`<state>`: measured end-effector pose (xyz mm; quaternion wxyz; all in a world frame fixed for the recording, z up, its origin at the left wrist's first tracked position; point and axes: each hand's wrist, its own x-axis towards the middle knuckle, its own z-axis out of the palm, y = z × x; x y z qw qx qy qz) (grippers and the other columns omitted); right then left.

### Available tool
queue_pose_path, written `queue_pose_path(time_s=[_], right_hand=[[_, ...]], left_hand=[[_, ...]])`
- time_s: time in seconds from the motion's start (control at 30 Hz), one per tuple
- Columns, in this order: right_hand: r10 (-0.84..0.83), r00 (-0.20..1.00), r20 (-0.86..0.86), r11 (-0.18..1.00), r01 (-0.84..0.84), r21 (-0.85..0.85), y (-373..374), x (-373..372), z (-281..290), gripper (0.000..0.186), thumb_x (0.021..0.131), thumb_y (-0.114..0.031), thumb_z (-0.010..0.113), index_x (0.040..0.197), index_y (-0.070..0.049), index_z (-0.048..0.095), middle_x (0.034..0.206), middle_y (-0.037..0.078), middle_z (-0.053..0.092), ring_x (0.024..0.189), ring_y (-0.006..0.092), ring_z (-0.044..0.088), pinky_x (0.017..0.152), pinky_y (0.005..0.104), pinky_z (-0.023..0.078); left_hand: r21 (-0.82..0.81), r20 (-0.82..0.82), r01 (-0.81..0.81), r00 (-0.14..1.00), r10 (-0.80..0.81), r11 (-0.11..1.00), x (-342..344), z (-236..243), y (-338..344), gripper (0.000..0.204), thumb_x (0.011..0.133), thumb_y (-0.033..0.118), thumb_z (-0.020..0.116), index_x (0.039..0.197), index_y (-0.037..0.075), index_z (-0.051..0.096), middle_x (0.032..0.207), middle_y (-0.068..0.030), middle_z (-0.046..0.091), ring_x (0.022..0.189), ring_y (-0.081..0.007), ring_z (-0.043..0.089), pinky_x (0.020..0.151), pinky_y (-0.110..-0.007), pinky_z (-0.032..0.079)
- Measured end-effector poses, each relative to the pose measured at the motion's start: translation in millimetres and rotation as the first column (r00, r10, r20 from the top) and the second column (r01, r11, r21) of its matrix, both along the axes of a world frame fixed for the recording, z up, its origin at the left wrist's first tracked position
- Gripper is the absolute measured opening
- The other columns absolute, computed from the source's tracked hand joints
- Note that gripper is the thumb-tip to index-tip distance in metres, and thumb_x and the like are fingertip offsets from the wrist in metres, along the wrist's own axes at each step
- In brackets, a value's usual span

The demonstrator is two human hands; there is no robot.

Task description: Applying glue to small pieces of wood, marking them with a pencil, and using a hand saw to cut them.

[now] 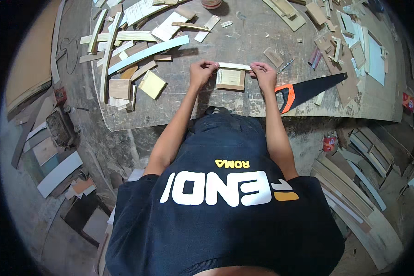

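We look down on a worn worktable, wood offcuts heaped at upper left, an orange-handled saw right of centre. At upper centre our left hand and right hand flank a wooden panel, each pinching one end of the pale strip along its upper edge.

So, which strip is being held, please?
The short pale strip at the panel's far edge, its ends in left hand and right hand; no other is held.
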<state>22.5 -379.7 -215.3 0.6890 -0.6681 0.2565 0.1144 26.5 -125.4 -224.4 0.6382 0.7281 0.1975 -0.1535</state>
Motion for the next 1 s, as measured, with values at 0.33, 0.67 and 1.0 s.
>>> queue_pose_path(time_s=[0.33, 0.67, 1.0], right_hand=[[0.020, 0.999, -0.027, 0.999, -0.021, -0.033, 3.1, -5.8, 2.2, 0.022, 0.086, -0.011, 0.073, 0.102, 0.004, 0.067, 0.087, 0.011, 0.070, 0.071, 0.0141, 0.068, 0.061, 0.0238, 0.057], [0.045, 0.994, 0.104, 0.990, -0.030, -0.137, 8.0, -10.8, -6.5, 0.021, 0.088, -0.016, 0.072, 0.099, 0.001, 0.069, 0.076, 0.007, 0.069, 0.064, 0.0116, 0.068, 0.055, 0.0226, 0.054], [0.138, 0.984, 0.117, 0.931, -0.088, -0.354, 9.3, -11.0, 0.5, 0.017, 0.086, -0.019, 0.072, 0.095, -0.004, 0.072, 0.061, 0.003, 0.064, 0.062, 0.0095, 0.068, 0.052, 0.0251, 0.049]], left_hand=[[0.053, 0.026, 0.018, 0.999, -0.019, 0.998, 0.2, -2.2, -2.0, 0.023, 0.083, 0.018, 0.077, 0.094, -0.001, 0.072, 0.079, -0.0042, 0.070, 0.068, -0.0083, 0.064, 0.056, -0.023, 0.051], [0.241, 0.244, 0.050, 0.964, -0.111, 0.969, -0.5, 15.2, -9.9, 0.020, 0.081, 0.014, 0.075, 0.095, 0.001, 0.072, 0.085, -0.0064, 0.071, 0.069, -0.0141, 0.066, 0.063, -0.027, 0.053], [0.772, 0.367, 0.274, 0.546, -0.753, 0.574, 6.5, 52.3, -15.2, 0.039, 0.070, 0.017, 0.075, 0.109, 0.015, 0.069, 0.108, -0.0042, 0.065, 0.105, -0.0289, 0.057, 0.089, -0.042, 0.046]])
